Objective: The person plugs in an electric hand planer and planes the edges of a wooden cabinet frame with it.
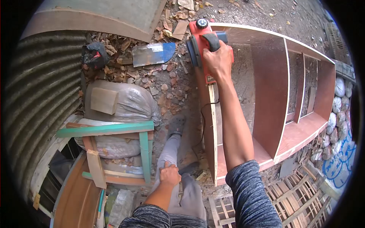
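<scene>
My right hand (218, 60) is wrapped round the black handle of a red electric planer (205, 72). A round black knob with pale markings tops its far end. The planer rests on the upper left corner of a reddish-brown wooden cabinet frame (272, 76), along its pale edge; its underside is hidden. From it a dark cord (203, 123) runs down beside the cabinet's left panel. My left hand (170, 174) lies on my trouser leg, fingers curled closed, with nothing visible in them.
A green-edged wooden frame (106, 129) leans on grey sacks (125, 100) at left, with a wood block (103, 100) on top. Corrugated sheeting (49, 72) stands beyond. Slatted wood (292, 197) lies lower right, near stacked filled bags (332, 123). Leaves and rubble cover the ground.
</scene>
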A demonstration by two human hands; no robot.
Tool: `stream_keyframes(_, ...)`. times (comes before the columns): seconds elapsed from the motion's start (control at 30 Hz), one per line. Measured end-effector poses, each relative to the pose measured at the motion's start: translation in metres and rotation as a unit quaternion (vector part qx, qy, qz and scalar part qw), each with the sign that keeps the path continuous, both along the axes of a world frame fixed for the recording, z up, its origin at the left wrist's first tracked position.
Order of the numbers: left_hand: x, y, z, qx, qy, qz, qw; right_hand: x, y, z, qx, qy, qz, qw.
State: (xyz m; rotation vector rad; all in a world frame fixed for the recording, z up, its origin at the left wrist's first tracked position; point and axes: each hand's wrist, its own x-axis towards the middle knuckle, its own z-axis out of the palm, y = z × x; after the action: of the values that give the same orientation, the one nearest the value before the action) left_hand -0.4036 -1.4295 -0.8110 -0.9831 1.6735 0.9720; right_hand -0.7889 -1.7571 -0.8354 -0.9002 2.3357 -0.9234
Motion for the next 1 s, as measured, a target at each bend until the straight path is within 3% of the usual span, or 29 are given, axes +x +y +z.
stream_keyframes(0.17,0.006,0.007,-0.002,-0.012,-0.011,0.007,1.0,0.009,0.045,0.023,-0.16,0.12,0.004,0.98)
stream_keyframes(0.3,-0.003,-0.004,-0.003,-0.001,-0.024,0.0,1.0,0.05,0.146,0.109,-0.042,-0.153,-0.144,0.977)
stream_keyframes(0.43,-0.007,0.006,0.004,-0.065,0.037,-0.013,0.997,0.078,0.296,0.132,0.025,-0.149,-0.129,0.98)
stream_keyframes(0.5,-0.005,0.019,0.003,-0.076,0.039,-0.037,0.996,0.096,0.351,0.173,0.091,-0.195,-0.151,0.965)
stream_keyframes(0.57,-0.005,0.036,0.004,-0.094,0.037,-0.061,0.993,0.112,0.431,0.187,0.121,-0.133,-0.111,0.977)
stream_keyframes(0.67,-0.001,0.074,0.011,-0.117,0.029,-0.088,0.989,0.145,0.554,0.204,0.158,-0.247,-0.184,0.938)
stream_keyframes(0.77,0.014,0.127,0.006,-0.131,0.026,-0.087,0.987,0.174,0.653,0.228,0.124,-0.13,-0.103,0.978)
stream_keyframes(0.8,0.028,0.153,0.005,-0.13,0.028,-0.089,0.987,0.184,0.684,0.241,0.139,-0.142,-0.111,0.974)
stream_keyframes(0.9,0.067,0.227,0.013,-0.157,0.205,-0.049,0.965,0.21,0.778,0.26,0.117,-0.176,-0.096,0.973)
stream_keyframes(1.0,0.076,0.309,0.051,-0.136,0.413,0.055,0.899,0.232,0.864,0.263,0.129,-0.184,-0.041,0.974)
